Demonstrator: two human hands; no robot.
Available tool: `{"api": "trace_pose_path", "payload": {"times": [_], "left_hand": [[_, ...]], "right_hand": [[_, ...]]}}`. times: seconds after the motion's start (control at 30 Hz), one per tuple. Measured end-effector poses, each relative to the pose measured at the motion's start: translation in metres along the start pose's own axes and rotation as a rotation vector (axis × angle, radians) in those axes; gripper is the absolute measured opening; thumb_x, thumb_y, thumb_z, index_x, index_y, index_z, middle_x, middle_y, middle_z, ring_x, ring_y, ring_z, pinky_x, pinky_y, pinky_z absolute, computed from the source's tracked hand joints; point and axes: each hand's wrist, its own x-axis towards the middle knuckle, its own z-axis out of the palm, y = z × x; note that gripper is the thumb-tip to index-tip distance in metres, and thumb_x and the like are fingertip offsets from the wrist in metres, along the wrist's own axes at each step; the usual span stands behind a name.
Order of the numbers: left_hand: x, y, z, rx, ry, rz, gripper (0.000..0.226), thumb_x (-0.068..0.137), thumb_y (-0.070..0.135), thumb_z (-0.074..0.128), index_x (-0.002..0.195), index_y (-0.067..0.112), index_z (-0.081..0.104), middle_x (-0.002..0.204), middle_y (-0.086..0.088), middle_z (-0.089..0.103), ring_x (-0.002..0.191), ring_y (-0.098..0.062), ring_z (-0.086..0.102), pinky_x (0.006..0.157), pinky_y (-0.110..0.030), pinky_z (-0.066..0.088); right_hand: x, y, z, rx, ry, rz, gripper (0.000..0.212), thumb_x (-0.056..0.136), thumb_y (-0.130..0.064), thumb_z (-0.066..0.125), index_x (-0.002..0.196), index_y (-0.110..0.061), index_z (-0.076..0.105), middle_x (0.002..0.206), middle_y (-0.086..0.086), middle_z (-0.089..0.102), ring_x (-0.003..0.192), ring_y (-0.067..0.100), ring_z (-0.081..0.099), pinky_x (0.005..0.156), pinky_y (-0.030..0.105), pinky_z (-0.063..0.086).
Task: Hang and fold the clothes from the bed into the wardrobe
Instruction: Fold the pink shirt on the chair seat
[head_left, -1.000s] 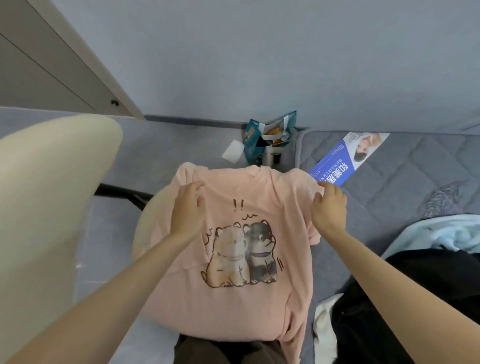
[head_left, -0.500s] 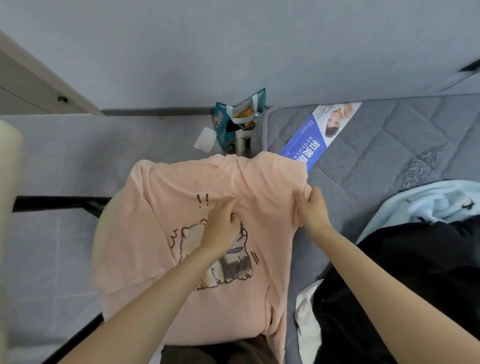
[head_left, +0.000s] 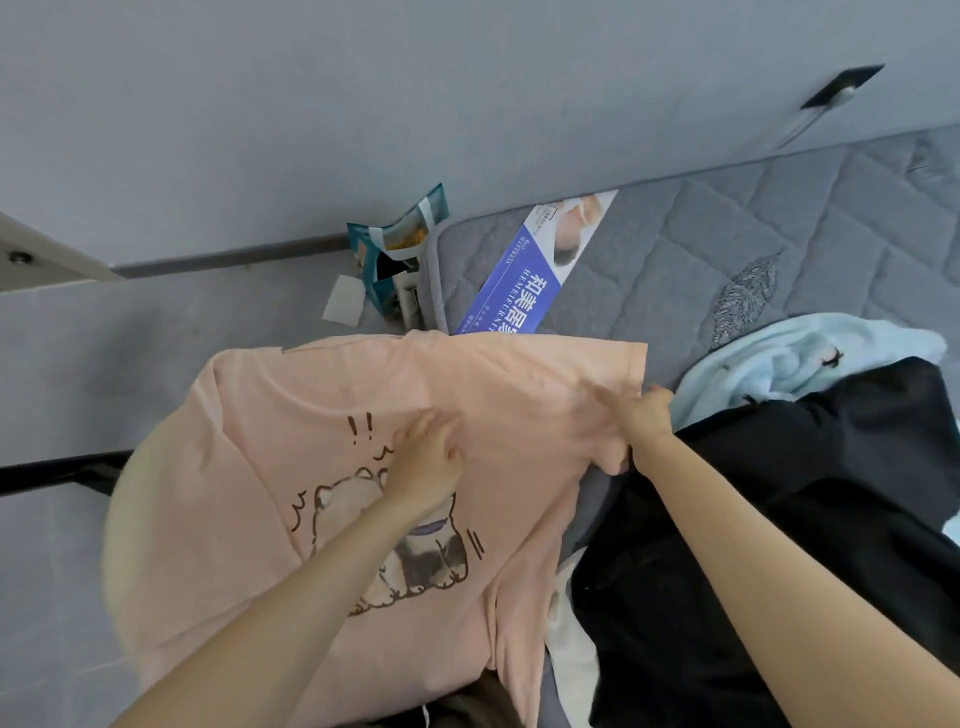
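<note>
A pink T-shirt (head_left: 270, 447) with a cartoon of two dogs hangs spread in front of me, partly over a cream round seat (head_left: 124, 499). My left hand (head_left: 423, 462) pinches the fabric near the middle of the chest, above the print. My right hand (head_left: 641, 415) grips the shirt's right shoulder and sleeve, pulling it out over the grey quilted bed (head_left: 727, 249). On the bed to the right lie a black garment (head_left: 810, 519), a light blue garment (head_left: 789, 358) and a white cloth (head_left: 571, 649).
A blue and white leaflet (head_left: 524, 291) lies on the bed's near corner. A teal paper bag (head_left: 389, 254) and a white card (head_left: 343, 306) sit on the floor by the wall. A black bar (head_left: 52, 473) runs left of the seat.
My left hand moved from the shirt's left shoulder to its middle. My right hand drew the right shoulder further right over the bed. The view swung right.
</note>
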Motion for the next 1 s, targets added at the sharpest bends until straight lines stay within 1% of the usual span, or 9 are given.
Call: {"api": "trace_pose_path", "payload": {"times": [0.13,0.23,0.33,0.43,0.57,0.67,0.73,0.83,1.0], "left_hand": [[-0.001,-0.007,0.001,-0.052,0.002,-0.025,0.050,0.095,0.009,0.045,0.144,0.018,0.041,0.152,0.001,0.034,0.140,-0.013,0.022,0.110,-0.022,0.011],[-0.002,-0.013,0.000,-0.075,-0.024,-0.047,0.049,0.097,0.011,0.045,0.144,0.022,0.041,0.152,0.003,0.034,0.141,-0.013,0.023,0.114,-0.026,0.013],[-0.006,-0.016,-0.003,-0.106,-0.022,-0.082,0.050,0.097,0.009,0.043,0.144,0.023,0.040,0.152,0.003,0.033,0.141,-0.013,0.024,0.113,-0.026,0.015],[-0.014,-0.014,-0.009,-0.163,0.007,-0.103,0.049,0.096,0.006,0.043,0.143,0.019,0.042,0.151,-0.001,0.035,0.141,-0.016,0.027,0.114,-0.027,0.018],[-0.036,-0.022,-0.022,-0.250,0.093,-0.171,0.046,0.096,0.003,0.042,0.141,0.013,0.045,0.147,-0.008,0.038,0.134,-0.018,0.037,0.102,-0.011,0.020],[-0.060,-0.042,-0.034,-0.269,0.178,-0.246,0.045,0.096,0.003,0.042,0.140,0.013,0.045,0.142,-0.011,0.043,0.130,-0.021,0.041,0.106,-0.019,0.027],[-0.078,-0.061,-0.039,-0.289,0.248,-0.309,0.044,0.096,0.004,0.043,0.139,0.013,0.046,0.137,-0.013,0.046,0.127,-0.024,0.044,0.107,-0.028,0.031],[-0.104,-0.090,-0.046,-0.335,0.342,-0.443,0.044,0.095,0.005,0.046,0.138,0.013,0.046,0.133,-0.014,0.047,0.120,-0.029,0.050,0.105,-0.037,0.038],[-0.137,-0.134,-0.044,-0.398,0.435,-0.628,0.051,0.091,0.005,0.055,0.140,0.009,0.042,0.139,-0.016,0.040,0.128,-0.031,0.040,0.110,-0.038,0.031]], "right_hand": [[0.012,0.005,0.007,-0.321,0.042,0.107,0.073,0.092,-0.039,0.058,0.143,0.004,0.028,0.146,0.023,0.031,0.134,0.038,0.032,0.110,0.042,0.026],[0.011,0.015,0.006,-0.216,0.026,0.030,0.049,0.094,-0.030,0.054,0.129,0.004,0.048,0.133,0.024,0.043,0.117,0.037,0.047,0.102,0.041,0.038],[-0.007,0.016,0.000,0.047,0.086,-0.165,0.025,0.091,-0.025,0.054,0.106,-0.006,0.049,0.098,0.008,0.056,0.094,0.030,0.052,0.077,0.035,0.042],[-0.042,0.015,-0.002,-0.060,0.139,-0.460,0.024,0.091,-0.033,0.047,0.112,-0.020,0.048,0.078,-0.010,0.054,0.076,0.019,0.049,0.070,0.032,0.035],[-0.088,0.018,0.018,-0.160,-0.214,-0.717,0.031,0.090,-0.041,0.055,0.120,-0.046,0.050,0.099,-0.015,0.058,0.082,0.002,0.055,0.073,0.023,0.046],[-0.111,0.022,0.044,-0.156,-0.446,-0.683,0.033,0.088,-0.040,0.061,0.121,-0.041,0.059,0.117,-0.018,0.054,0.085,-0.001,0.058,0.081,0.029,0.054],[-0.122,0.024,0.058,-0.196,-0.451,-0.663,0.022,0.089,-0.041,0.057,0.110,-0.039,0.065,0.110,-0.025,0.059,0.085,-0.001,0.059,0.078,0.027,0.054],[-0.133,0.023,0.078,-0.176,-0.447,-0.647,0.015,0.094,-0.026,0.054,0.099,-0.034,0.066,0.094,-0.025,0.064,0.076,-0.010,0.057,0.063,0.006,0.043],[-0.152,0.009,0.121,-0.308,-0.533,-0.701,0.018,0.096,-0.017,0.052,0.098,-0.030,0.064,0.094,-0.020,0.064,0.075,-0.002,0.058,0.067,0.019,0.047]]}}
